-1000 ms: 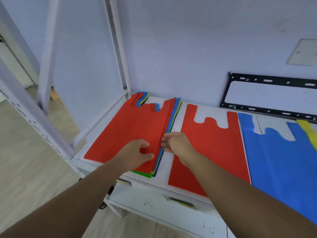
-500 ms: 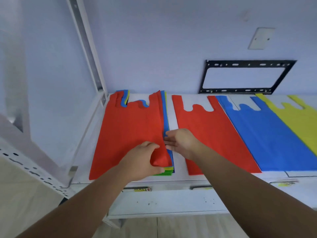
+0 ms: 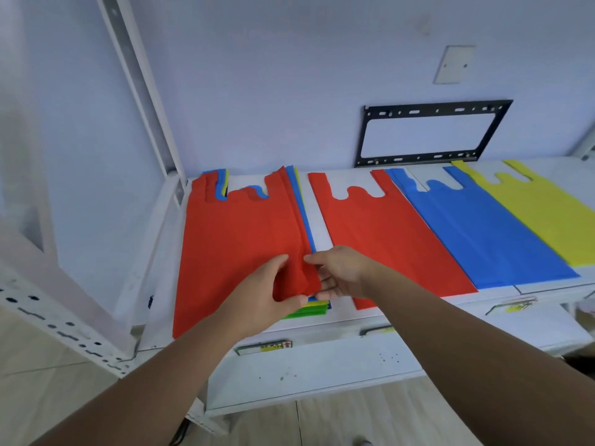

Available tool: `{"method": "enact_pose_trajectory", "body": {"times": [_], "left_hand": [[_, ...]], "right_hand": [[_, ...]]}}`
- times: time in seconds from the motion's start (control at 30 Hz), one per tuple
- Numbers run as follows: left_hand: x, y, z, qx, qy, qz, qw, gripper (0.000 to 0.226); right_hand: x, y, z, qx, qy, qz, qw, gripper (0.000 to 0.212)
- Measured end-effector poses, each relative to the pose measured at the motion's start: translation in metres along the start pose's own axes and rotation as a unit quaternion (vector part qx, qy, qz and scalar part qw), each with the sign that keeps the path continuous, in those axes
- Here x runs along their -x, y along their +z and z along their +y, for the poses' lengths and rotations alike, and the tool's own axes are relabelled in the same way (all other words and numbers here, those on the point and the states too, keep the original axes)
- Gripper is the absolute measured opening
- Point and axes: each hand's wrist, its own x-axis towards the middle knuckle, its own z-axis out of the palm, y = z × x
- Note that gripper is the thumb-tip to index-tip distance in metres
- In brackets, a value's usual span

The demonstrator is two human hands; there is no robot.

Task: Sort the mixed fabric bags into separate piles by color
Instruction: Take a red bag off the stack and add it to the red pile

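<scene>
Item 1, the white surface point(image 3: 322, 226): it carries four lots of fabric bags, laid side by side from left to right.

Item 2, the mixed stack point(image 3: 309, 309), far left: we count it as unsorted. Blue, yellow and green edges show under its top layer at the near right corner and along the right side, so we judge that several bags remain to be dealt out.

Item 3, the sorted piles: a red pile point(image 3: 386, 239) just beside the stack, a blue pile point(image 3: 483, 230) overlapping its right edge, and a yellow pile point(image 3: 553, 217) at far right, partly out of view. We see no green pile yet.

Item 4, the top red bag point(image 3: 238, 246), on the mixed stack: its near right corner is lifted.

Item 5, our left hand point(image 3: 273, 294): fingers pinched shut on that raised corner.

Item 6, our right hand point(image 3: 341, 272): fingers spread loosely at the same corner, thumb on top, apparently parting the red bag from the layers below.
</scene>
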Motion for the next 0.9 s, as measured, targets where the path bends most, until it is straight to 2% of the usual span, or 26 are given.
{"method": "enact_pose_trajectory", "body": {"times": [0.1,0.17,0.23,0.3,0.33,0.4,0.5,0.6,0.67,0.7,0.73,0.8,0.87,0.9], "left_hand": [[0.008,0.006,-0.002,-0.061,0.029,0.000,0.998,0.094],[0.010,0.008,-0.005,-0.045,0.047,0.031,0.997,0.085],[0.014,0.007,-0.005,-0.008,0.063,0.088,0.994,0.070],[0.021,0.006,0.001,-0.010,0.101,0.167,0.981,0.045],[0.027,0.006,0.008,-0.021,0.130,0.186,0.974,0.031],[0.036,0.006,0.022,-0.036,0.178,0.157,0.971,0.015],[0.037,0.007,0.021,-0.013,0.163,0.115,0.980,0.033],[0.034,0.002,0.014,0.010,0.081,0.165,0.983,0.057],[0.036,-0.010,0.011,0.094,-0.002,0.203,0.975,0.062],[0.036,-0.018,0.007,0.167,-0.066,0.213,0.961,0.069],[0.035,-0.029,0.004,0.275,-0.132,0.212,0.928,0.084],[0.034,-0.051,-0.012,0.514,-0.217,0.177,0.811,0.114],[0.035,-0.074,-0.023,0.668,-0.236,0.131,0.693,0.105],[0.036,-0.083,-0.025,0.699,-0.252,0.115,0.660,0.100]], "right_hand": [[0.002,0.005,-0.003,-0.009,0.017,-0.043,0.999,0.061],[0.002,0.011,-0.006,0.008,0.021,-0.054,0.998,0.064],[0.000,0.016,-0.010,0.031,0.008,-0.029,0.999,0.045],[-0.003,0.019,-0.014,0.036,0.001,-0.004,0.999,0.022],[-0.004,0.020,-0.016,0.024,0.002,-0.002,1.000,0.018],[-0.007,0.021,-0.021,-0.015,0.007,-0.004,1.000,0.016],[-0.009,0.021,-0.028,-0.080,0.015,-0.003,0.997,0.016],[-0.010,0.015,-0.032,-0.116,0.015,-0.019,0.993,0.019],[-0.010,0.008,-0.030,-0.107,0.015,-0.028,0.994,0.024],[-0.009,0.004,-0.029,-0.099,0.017,-0.032,0.994,0.025],[-0.009,0.000,-0.027,-0.092,0.019,-0.036,0.995,0.024],[-0.008,-0.008,-0.020,-0.067,0.023,-0.046,0.996,0.023],[-0.005,-0.015,-0.013,-0.025,0.027,-0.060,0.997,0.024],[-0.004,-0.018,-0.010,-0.007,0.033,-0.063,0.997,0.025]]}}
